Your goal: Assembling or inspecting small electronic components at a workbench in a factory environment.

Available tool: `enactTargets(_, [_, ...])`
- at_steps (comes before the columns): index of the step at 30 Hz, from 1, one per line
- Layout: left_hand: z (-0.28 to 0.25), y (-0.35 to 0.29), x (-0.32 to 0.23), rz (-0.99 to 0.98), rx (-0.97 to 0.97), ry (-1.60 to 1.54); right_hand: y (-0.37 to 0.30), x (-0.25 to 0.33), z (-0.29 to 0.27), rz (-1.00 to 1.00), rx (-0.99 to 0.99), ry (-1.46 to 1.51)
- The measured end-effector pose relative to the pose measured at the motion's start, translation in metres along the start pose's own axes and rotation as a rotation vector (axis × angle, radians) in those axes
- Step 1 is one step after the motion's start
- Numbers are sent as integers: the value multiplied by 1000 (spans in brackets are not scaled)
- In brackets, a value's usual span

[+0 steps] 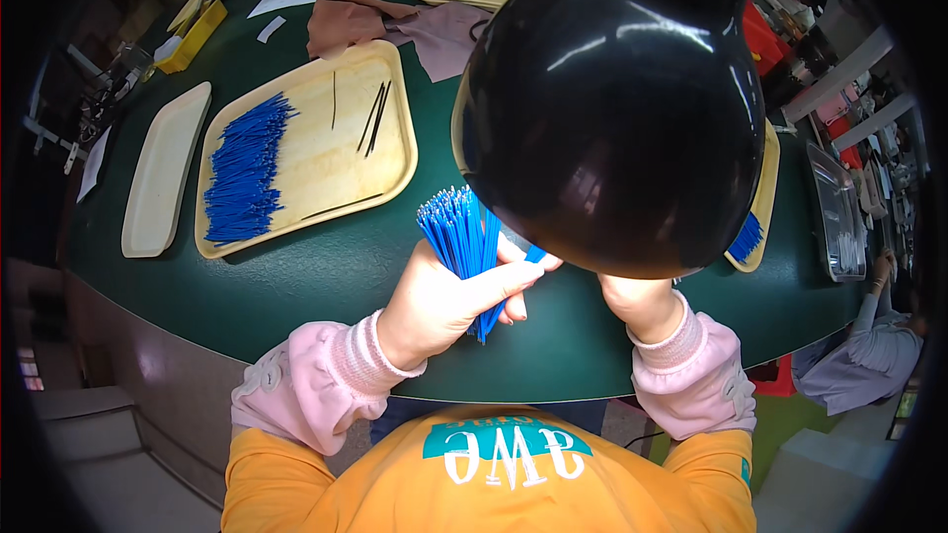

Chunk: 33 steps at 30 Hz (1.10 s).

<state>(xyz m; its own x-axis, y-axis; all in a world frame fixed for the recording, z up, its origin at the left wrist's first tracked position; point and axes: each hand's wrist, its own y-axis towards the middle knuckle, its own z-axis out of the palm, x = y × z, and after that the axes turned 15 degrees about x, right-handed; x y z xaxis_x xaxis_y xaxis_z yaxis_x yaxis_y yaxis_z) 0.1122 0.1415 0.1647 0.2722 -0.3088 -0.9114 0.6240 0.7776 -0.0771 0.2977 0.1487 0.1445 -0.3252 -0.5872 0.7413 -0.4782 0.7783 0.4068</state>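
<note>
A thick bundle of thin blue wires (pixel 461 237) with bright tips stands nearly upright in my left hand (pixel 439 298), whose fingers are wrapped round it. Near the thumb tip, a short piece of blue shows beside the lamp's edge. My right hand (pixel 640 301) is under the big black lamp shade (pixel 612 118), which hides its fingers and whatever they may touch. Left of my hands, a cream tray (pixel 318 173) carries a wide pile of blue wires (pixel 245 173) and several loose black wires (pixel 373 120).
Beyond the lamp's right side, another tray (pixel 768 173) holds blue wires. A narrow cream tray (pixel 166 173) lies at far left, a yellow bin (pixel 193 38) behind it. Cloths (pixel 360 22) lie at the back. A clear box (pixel 837 217) stands right; people sit beyond.
</note>
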Motion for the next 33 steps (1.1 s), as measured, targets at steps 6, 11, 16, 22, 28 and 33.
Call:
enactTargets(6, [-1,0,-3,-7,21,-42,3,1,1,119,127,245])
enactTargets(11, [2,-2,-4,-12,54,-38,-5,-10,8,71,-69,396])
enactTargets(16, [2,-5,0,-17,67,-29,2,13,6,105,136,163])
enactTargets(22, [-1,-4,-2,19,104,-53,6,7,8,116,21,529])
enactTargets(28, [-8,-1,5,-53,128,-268,15,18,4,202,108,965])
enactTargets(33, [-5,-3,3,-122,245,-378,18,32,1,283,190,714])
